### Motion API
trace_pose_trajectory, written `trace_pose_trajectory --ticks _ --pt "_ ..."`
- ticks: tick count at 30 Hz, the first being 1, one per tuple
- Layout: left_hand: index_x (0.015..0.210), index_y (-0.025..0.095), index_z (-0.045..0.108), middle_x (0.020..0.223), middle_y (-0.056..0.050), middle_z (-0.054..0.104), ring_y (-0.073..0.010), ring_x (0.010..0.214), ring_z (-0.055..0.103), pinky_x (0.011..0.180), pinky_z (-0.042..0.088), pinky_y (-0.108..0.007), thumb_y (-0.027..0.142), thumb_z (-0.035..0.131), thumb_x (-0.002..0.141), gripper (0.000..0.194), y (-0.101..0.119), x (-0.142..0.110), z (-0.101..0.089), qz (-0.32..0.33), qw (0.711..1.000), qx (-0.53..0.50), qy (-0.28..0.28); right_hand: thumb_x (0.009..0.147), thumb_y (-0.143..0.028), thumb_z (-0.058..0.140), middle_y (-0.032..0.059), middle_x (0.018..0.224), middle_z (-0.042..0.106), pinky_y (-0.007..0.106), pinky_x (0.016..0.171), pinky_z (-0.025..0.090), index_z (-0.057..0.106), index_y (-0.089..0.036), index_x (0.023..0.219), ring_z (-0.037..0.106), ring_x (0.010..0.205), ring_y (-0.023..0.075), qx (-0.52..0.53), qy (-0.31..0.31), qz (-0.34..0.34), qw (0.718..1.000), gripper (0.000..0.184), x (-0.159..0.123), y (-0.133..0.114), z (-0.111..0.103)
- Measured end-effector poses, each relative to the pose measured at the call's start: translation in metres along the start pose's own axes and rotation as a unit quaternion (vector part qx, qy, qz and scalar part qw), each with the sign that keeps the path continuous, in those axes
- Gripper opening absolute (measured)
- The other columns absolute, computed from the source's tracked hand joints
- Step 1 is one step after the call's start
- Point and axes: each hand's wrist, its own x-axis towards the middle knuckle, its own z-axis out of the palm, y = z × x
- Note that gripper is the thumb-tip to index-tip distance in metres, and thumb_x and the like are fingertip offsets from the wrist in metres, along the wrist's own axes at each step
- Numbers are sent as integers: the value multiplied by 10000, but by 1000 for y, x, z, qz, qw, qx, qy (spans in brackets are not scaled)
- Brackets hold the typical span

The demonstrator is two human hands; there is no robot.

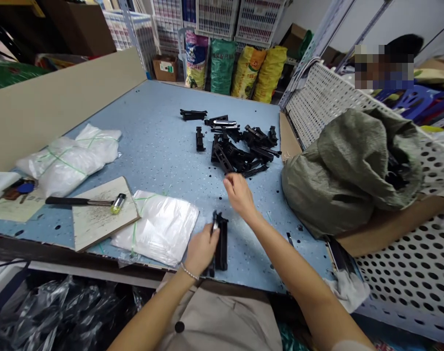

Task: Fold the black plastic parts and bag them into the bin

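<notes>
At the table's near edge, my left hand (202, 248) is closed on a long black plastic part, much of it hidden by the fingers. Right beside it lies a similar black plastic part (222, 246), pointing away from me. Farther out, my right hand (240, 195) has its fingers pinched at the near end of a slotted black plastic part (222, 158), at the front of a loose pile (240, 155) of such parts. The fingertips partly hide that contact. Several more black parts (193, 115) lie behind the pile.
On the blue table (159, 146), a hammer (86, 201) rests on a board (108, 209) beside stacked clear plastic bags (159, 226). Bundled bags (71, 156) lie farther left. A grey-green sack (346, 165) stands at right against a perforated white panel (408, 263). Another person (385, 63) is beyond it.
</notes>
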Motion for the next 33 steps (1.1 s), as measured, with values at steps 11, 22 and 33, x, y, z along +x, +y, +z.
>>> trace_pose_trajectory --ticks 11,22,33 --pt "1404 198 387 1247 -136 597 -223 1072 608 929 470 -376 587 419 903 635 -2 26 -25 62 926 -369 50 921 -432 354 101 873 674 329 699 487 638 -137 957 623 768 212 154 -98 121 976 411 6 -3 9" --pt "1351 213 444 1356 -78 523 -229 1298 447 1104 332 -356 441 397 958 456 43 -1 -46 130 922 -362 51 934 -586 327 63 783 568 322 738 406 524 -220 771 514 777 199 69 -19 -63 995 447 -42 -26 -21" --pt "1229 180 551 1063 -88 678 -217 937 633 839 488 -331 505 428 923 463 14 29 -50 58 943 -312 101 982 -420 329 68 721 592 311 651 341 556 -195 730 497 671 179 -31 -133 -200 970 407 -110 -19 3"
